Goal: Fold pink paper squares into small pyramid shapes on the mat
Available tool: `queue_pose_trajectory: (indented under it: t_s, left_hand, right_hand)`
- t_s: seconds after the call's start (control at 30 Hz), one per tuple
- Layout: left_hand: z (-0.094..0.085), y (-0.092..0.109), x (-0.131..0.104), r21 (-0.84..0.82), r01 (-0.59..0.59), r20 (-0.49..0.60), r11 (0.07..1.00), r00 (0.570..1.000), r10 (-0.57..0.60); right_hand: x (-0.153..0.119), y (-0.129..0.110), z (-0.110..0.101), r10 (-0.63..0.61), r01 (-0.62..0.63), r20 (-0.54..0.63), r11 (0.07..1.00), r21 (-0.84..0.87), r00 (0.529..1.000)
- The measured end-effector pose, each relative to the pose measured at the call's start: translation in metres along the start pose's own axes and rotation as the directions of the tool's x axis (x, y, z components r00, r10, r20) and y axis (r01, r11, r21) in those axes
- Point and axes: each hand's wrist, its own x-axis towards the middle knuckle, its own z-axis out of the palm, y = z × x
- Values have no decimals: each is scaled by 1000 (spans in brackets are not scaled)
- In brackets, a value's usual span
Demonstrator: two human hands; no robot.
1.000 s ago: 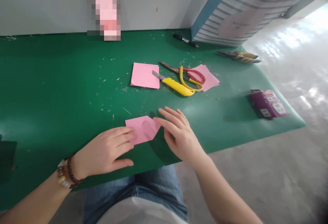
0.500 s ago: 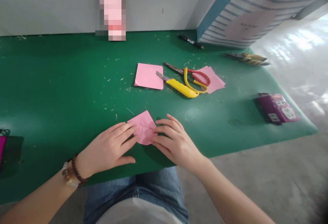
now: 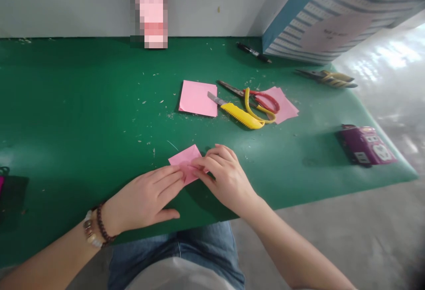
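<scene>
A small pink sheet of paper (image 3: 186, 156) with creases lies near the front edge of the green table. My left hand (image 3: 149, 197) rests flat with its fingertips on the paper's left part, thumb stretched out to the side. At the paper's right side, my right hand (image 3: 226, 177) has its fingers curled, thumb and index pinching the edge of the sheet. The fingers hide part of the paper. Farther back are a stack of pink paper squares (image 3: 197, 97), a yellow utility knife (image 3: 241, 115) whose blade reaches over the stack, and scissors (image 3: 245, 93) with red and yellow handles.
More pink sheets (image 3: 287, 106) lie partly under the scissors. A black pen (image 3: 254, 52), pliers (image 3: 327, 77) and a purple box (image 3: 368, 145) are on the right. A striped box (image 3: 308, 24) stands at the back right. Paper scraps dot the green tabletop (image 3: 83, 104).
My right hand has closed from spread fingers into a pinch on the paper's right edge. My left hand stays flat on the sheet. The view has shifted slightly.
</scene>
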Motion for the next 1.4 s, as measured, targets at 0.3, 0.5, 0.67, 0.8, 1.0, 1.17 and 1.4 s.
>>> queue_pose_trajectory:
  t_s: [0.3, 0.5, 0.67, 0.8, 1.0, 1.17, 1.4]
  left_hand:
    - [1, 0, 1, -6, -8, 22, 1000, 1000, 8]
    - [2, 0, 1, -24, 19, 29, 1000, 999, -18]
    - [1, -1, 3, -25, 15, 36, 1000, 999, -14]
    - [0, 0, 4, -28, 15, 43, 1000, 999, -13]
    - [-1, -1, 5, -39, 18, 33, 999, 999, -17]
    - [1, 1, 5, -25, 30, 30, 999, 999, -29]
    - [1, 4, 5, -22, 73, 35, 997, 997, -72]
  right_hand:
    - [-1, 4, 5, 36, -36, -6, 999, 34, 999]
    - [-1, 6, 5, 75, -75, 6, 996, 38, 997]
    - [-1, 6, 6, 78, -78, 0, 995, 62, 997]
    - [-2, 5, 5, 80, -80, 0, 994, 68, 997]
    - [-2, 7, 8, 76, -76, -5, 995, 62, 997]
    - [-4, 4, -1, 45, -38, -57, 993, 108, 997]
    - [-40, -36, -12, 97, -91, -23, 977, 194, 995]
